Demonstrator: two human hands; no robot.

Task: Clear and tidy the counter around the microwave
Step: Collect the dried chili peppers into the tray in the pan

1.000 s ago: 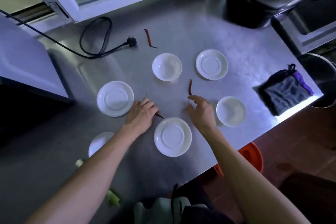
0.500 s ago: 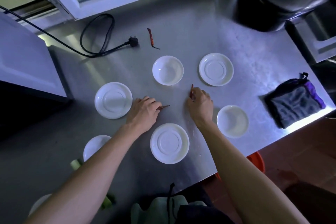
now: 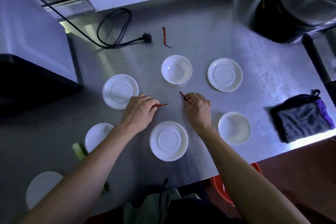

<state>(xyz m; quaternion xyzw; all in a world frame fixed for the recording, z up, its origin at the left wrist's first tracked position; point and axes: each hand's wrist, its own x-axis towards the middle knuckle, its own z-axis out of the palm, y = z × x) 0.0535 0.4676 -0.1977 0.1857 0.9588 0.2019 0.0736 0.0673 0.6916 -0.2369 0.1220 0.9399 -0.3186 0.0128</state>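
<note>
Both hands rest in the middle of the steel counter [image 3: 209, 29]. My left hand [image 3: 139, 112] pinches a dried red chili [image 3: 162, 105] whose tip pokes out to the right. My right hand [image 3: 197, 108] holds a second dried chili [image 3: 182, 95], tip pointing up-left. A third chili [image 3: 165, 36] lies loose farther back. Several white saucers and small bowls ring the hands: a saucer [image 3: 120, 91] at left, a bowl [image 3: 176, 69] behind, a saucer [image 3: 225, 74] back right, a bowl [image 3: 234, 128] at right, a saucer [image 3: 168, 140] in front. The microwave [image 3: 32, 42] stands at left.
A black power cord with plug [image 3: 146, 37] lies behind the dishes. A dark folded cloth [image 3: 302, 117] sits near the right edge. A big metal pot [image 3: 294, 0] stands back right. Green vegetable scraps [image 3: 79, 151] and two more white dishes [image 3: 96, 135] lie front left. A red bucket [image 3: 221, 185] is below the counter.
Both hands closed on the chilies and lifted them off the counter; the right hand reached forward to its chili, the left turned its chili's tip to the right.
</note>
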